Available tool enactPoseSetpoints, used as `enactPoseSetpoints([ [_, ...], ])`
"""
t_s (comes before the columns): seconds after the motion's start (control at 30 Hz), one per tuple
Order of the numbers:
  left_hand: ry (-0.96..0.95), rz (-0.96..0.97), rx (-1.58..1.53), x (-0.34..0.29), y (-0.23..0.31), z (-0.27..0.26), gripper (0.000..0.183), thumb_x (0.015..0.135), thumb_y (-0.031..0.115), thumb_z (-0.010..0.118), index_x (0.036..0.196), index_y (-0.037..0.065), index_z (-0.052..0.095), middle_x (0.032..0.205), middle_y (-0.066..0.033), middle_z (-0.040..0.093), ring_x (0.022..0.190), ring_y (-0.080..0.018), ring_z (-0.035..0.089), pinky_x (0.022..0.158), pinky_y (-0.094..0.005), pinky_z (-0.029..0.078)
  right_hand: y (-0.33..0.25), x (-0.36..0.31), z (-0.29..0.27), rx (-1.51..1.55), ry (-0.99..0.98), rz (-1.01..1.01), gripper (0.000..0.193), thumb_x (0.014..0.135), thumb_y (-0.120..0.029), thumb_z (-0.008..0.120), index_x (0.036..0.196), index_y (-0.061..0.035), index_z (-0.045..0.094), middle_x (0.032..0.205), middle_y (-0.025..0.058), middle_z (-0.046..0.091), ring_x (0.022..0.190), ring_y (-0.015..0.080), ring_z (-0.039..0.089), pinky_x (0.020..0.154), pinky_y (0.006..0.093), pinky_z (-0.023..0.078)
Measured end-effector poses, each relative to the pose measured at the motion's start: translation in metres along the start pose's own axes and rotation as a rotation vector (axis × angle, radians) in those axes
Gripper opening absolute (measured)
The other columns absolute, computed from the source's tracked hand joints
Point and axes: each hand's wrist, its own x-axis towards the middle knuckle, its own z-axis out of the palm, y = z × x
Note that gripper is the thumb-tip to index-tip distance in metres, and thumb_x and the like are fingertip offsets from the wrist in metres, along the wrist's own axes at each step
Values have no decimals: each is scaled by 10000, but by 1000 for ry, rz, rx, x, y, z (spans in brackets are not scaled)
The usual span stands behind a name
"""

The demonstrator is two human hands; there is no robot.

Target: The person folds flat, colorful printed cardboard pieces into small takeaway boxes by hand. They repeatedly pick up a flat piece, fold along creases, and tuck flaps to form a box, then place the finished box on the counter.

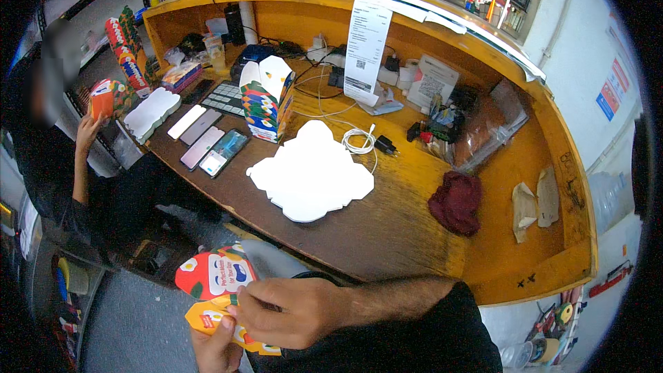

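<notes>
Both hands are low in the view, in front of the desk, on a printed cardboard food box (204, 273) in red and yellow, part-folded. My left hand (217, 351) grips its yellow lower side from below, thumb on the front. Reaching across from the right, my right hand (298, 312) has its fingers bent against the box's edge; its fingertips partly hide the card. Beyond them on the desk lie flat white box blanks (311, 174), plain side up. Behind these stands a folded box (266, 107) with a colourful pattern and its white top flaps raised.
Several phones (201, 146) lie left of the standing box, beside a keyboard (226, 99). A white cable (359, 141), charger plug (385, 144) and maroon cloth (456, 203) are further right. A long receipt (367, 48) hangs behind. At left, a co-worker's hand (88, 130) holds another box.
</notes>
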Motion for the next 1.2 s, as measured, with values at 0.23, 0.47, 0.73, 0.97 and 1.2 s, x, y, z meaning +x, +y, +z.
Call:
enactPoseSetpoints([
  [0.23,91,60,128,4,3,1,608,1035,155,753,1544,-35,481,1409,-196,686,1209,-287,735,1027,-446,614,6,-5,10,-37,-60,-36,397,907,-167,695,1220,75,729,1167,161,706,1137,284,704,1030,388,618],
  [0.47,188,147,281,4,-9,-14,547,1049,169,744,1509,-26,522,1366,-187,705,1177,-276,744,1001,-445,628,26,-8,24,513,11,257,362,966,-232,731,1275,-49,769,1110,121,708,1133,330,693,1017,482,574],
  [0.73,16,117,343,-1,-1,-11,438,982,25,790,1390,-60,655,1244,-138,752,1068,-245,754,974,-387,624,30,-11,45,813,153,394,347,1030,-223,759,1299,-4,775,1170,153,729,1141,351,662,992,463,538],
  [0.97,78,166,606,-9,14,12,225,975,53,828,1172,-44,776,1051,-99,791,922,-175,746,887,-339,624,31,-17,40,803,47,365,452,1037,-277,746,1398,-6,722,1363,179,679,1182,365,630,1035,483,527],
  [1.2,-121,278,492,-10,22,7,38,937,-55,829,963,-52,801,925,-99,800,813,-168,735,809,-322,609,24,-16,43,504,-69,86,719,1097,-437,556,1682,-41,424,1746,182,413,1580,430,420,1222,589,411],
])
